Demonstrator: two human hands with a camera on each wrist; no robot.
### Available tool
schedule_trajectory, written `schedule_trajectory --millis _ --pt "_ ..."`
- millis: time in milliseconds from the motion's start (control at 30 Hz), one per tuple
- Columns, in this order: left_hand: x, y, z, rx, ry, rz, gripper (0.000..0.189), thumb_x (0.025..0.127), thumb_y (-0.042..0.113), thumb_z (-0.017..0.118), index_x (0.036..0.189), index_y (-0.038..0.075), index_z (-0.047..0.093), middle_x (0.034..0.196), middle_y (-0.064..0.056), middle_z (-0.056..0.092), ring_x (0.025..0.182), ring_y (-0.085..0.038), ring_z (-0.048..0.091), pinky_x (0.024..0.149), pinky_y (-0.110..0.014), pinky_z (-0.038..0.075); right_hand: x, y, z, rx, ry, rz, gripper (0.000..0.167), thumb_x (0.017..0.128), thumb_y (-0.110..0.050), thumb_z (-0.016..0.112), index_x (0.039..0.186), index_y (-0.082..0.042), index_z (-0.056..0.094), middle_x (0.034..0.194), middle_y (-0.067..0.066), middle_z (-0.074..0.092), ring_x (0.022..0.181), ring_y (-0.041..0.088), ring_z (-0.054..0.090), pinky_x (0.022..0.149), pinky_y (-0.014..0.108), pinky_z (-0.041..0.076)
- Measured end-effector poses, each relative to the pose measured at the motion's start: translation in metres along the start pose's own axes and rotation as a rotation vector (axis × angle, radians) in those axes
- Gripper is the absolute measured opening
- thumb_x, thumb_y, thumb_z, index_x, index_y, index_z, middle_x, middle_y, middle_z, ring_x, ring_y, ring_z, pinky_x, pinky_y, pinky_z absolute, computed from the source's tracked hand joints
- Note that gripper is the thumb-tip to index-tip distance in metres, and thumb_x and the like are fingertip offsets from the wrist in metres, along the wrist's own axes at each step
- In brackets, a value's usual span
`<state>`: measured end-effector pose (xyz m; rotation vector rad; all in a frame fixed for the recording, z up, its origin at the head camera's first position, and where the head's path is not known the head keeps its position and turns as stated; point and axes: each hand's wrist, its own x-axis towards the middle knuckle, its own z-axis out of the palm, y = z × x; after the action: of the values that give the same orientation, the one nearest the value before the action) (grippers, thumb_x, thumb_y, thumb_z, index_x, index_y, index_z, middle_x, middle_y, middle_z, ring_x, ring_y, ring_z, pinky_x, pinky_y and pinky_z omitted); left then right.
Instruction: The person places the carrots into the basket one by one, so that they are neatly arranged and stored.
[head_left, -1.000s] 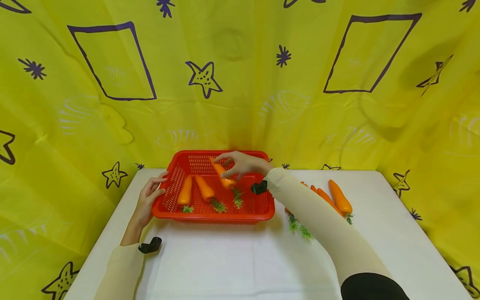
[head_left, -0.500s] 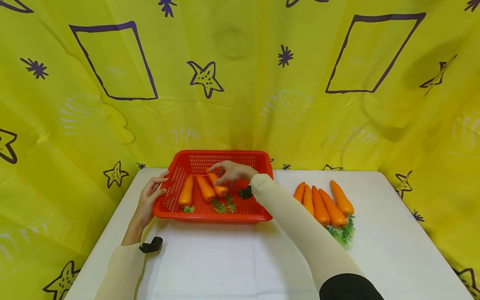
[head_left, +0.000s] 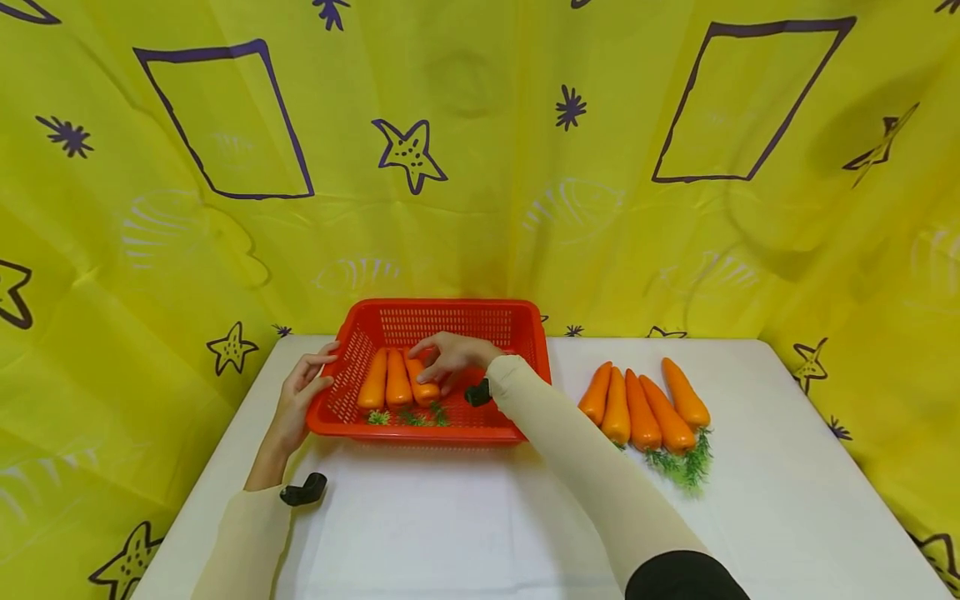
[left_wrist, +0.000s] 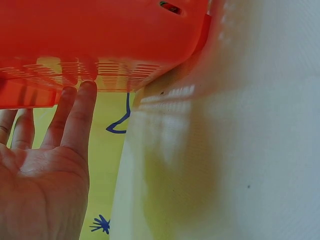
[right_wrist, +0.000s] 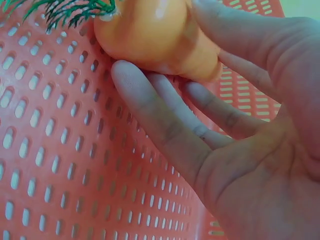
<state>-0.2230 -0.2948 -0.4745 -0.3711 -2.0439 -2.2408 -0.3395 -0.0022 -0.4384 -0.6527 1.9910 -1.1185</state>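
Inside the red basket (head_left: 442, 433), three orange carrots lie side by side on the left, with green fronds at their near ends. The right hand (head_left: 459, 356) reaches in and holds the rightmost carrot (head_left: 426, 392). In the right wrist view, that carrot (right_wrist: 145, 35) sits between the thumb above and the fingers (right_wrist: 150, 105) along its side. At the basket's left end, the left hand (head_left: 291, 406) holds the rim. The left wrist view shows its fingers (left_wrist: 77, 120) against the outer wall below the rim; the thumb is hidden there.
On the white table (head_left: 420, 517), several more carrots (head_left: 645, 417) lie in a row right of the basket, with fronds towards the near side. A yellow patterned curtain (head_left: 480, 233) hangs behind the table and along both sides.
The right hand has lowered a carrot into the basket and shifted it left against the other two. The middle carrot now lies straighter. The left hand stays at the basket's left end.
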Motion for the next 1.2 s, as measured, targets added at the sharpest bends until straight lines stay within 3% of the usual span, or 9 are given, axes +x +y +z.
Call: schedule_trajectory --millis 167,567,900,1200 --pt "0.0 0.0 0.0 0.0 0.003 -0.004 0.032 0.107 0.004 0.046 0.134 -0.011 0.042 0.166 -0.014 0.029 0.15 -0.032 0.029 0.1 -0.025 0.051 0.001 0.0 0.002 0.016 -0.012 -0.004 0.062 0.095 -0.008 0.074 0.151 -0.007 0.049 0.13 0.017 0.063 0.073 0.025 0.07 0.075 0.042 0.063" --pt "-0.001 0.0 0.0 -0.011 0.0 0.005 0.032 0.107 0.004 0.047 0.135 -0.011 0.043 0.166 -0.013 0.03 0.15 -0.027 0.031 0.101 -0.025 0.05 -0.001 -0.001 0.002 0.001 -0.013 0.007 0.063 0.095 -0.01 0.074 0.153 -0.01 0.048 0.145 0.021 0.054 0.08 0.025 0.07 0.079 0.042 0.062" --pt "0.0 0.001 0.0 0.008 0.001 0.003 0.032 0.106 0.004 0.047 0.133 -0.012 0.043 0.165 -0.013 0.032 0.147 -0.024 0.035 0.1 -0.024 0.051 -0.006 -0.004 0.002 -0.061 -0.011 0.035 0.066 0.096 -0.013 0.073 0.155 -0.014 0.045 0.142 0.019 0.053 0.092 0.025 0.067 0.077 0.041 0.063" --pt "0.004 0.008 -0.003 0.096 -0.029 0.082 0.029 0.102 -0.005 0.05 0.127 -0.021 0.045 0.158 -0.019 0.042 0.138 -0.01 0.047 0.095 -0.021 0.053 -0.017 -0.009 -0.001 -0.137 -0.009 0.068 0.065 0.095 -0.015 0.075 0.153 -0.011 0.046 0.14 0.022 0.057 0.095 0.025 0.07 0.078 0.039 0.062"
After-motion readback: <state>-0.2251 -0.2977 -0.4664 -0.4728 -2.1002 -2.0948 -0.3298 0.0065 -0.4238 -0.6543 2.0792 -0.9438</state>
